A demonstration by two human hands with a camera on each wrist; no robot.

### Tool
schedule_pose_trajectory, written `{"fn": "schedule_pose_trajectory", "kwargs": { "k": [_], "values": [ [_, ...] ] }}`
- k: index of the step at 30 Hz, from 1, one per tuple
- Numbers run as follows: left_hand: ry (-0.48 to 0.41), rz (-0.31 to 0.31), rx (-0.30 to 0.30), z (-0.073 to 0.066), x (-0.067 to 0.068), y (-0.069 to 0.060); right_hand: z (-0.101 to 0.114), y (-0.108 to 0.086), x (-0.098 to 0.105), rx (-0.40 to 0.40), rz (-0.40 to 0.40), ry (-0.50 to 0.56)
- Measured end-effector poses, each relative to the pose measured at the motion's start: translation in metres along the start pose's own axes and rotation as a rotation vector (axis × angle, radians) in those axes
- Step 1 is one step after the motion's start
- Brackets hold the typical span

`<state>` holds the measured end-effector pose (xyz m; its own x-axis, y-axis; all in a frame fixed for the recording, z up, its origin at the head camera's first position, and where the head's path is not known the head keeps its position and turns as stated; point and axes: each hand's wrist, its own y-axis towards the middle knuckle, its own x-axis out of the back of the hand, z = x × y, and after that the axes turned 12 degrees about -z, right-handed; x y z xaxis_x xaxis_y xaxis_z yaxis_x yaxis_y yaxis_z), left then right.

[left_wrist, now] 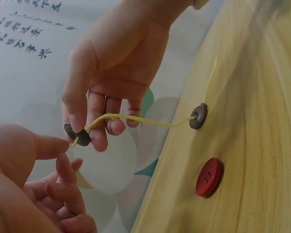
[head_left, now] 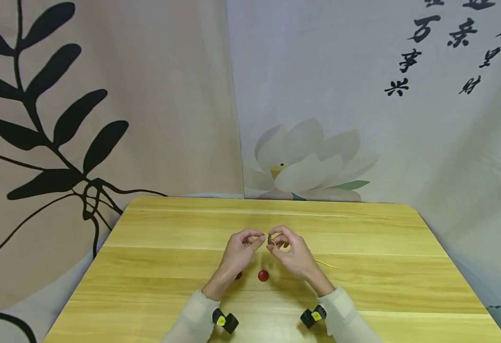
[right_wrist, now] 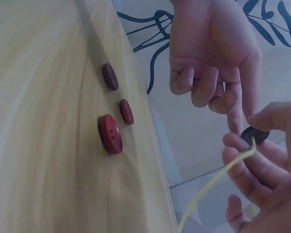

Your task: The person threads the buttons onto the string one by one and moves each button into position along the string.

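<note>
Thumb and fingers of my right hand pinch a dark brown button above the table. A yellow string passes through it, and a short end pokes out on the side toward my left hand. Close beside that end are the left thumb and index fingertips, with nothing visibly held between them. Farther along, the string runs through a second brown button, which hangs low by the tabletop in the left wrist view. The string's tail shows right of my right hand.
Below the hands, a big red four-hole button lies on the wooden table. Near it are a smaller red button and a dark purplish one. Printed cloth hangs behind the table's far edge.
</note>
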<state>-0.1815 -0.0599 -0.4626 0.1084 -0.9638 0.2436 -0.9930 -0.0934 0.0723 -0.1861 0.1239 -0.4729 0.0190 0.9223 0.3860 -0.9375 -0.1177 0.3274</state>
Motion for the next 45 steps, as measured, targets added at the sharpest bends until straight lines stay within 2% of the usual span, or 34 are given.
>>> {"fn": "schedule_pose_trajectory", "kwargs": {
  "k": [5,11,23,32,45],
  "values": [
    [-0.017,0.015,0.002,0.0024,-0.0023,-0.0020,0.0007,-0.0016,0.0004,0.000,0.017,-0.004],
    [-0.009,-0.006,-0.007,0.0047,-0.0043,-0.0033,0.0031,-0.0028,0.0010,0.010,0.037,-0.019],
    [0.023,-0.010,-0.011,0.0042,-0.0046,-0.0019,0.0044,-0.0014,0.0004,0.012,0.065,-0.026],
    [0.001,0.047,-0.009,0.0037,-0.0033,-0.0015,0.0045,-0.0004,0.0003,0.030,0.054,-0.021],
    [0.002,0.026,-0.015,0.0035,-0.0035,-0.0020,0.0046,-0.0001,0.0011,-0.015,0.065,0.012]
  ]
}}
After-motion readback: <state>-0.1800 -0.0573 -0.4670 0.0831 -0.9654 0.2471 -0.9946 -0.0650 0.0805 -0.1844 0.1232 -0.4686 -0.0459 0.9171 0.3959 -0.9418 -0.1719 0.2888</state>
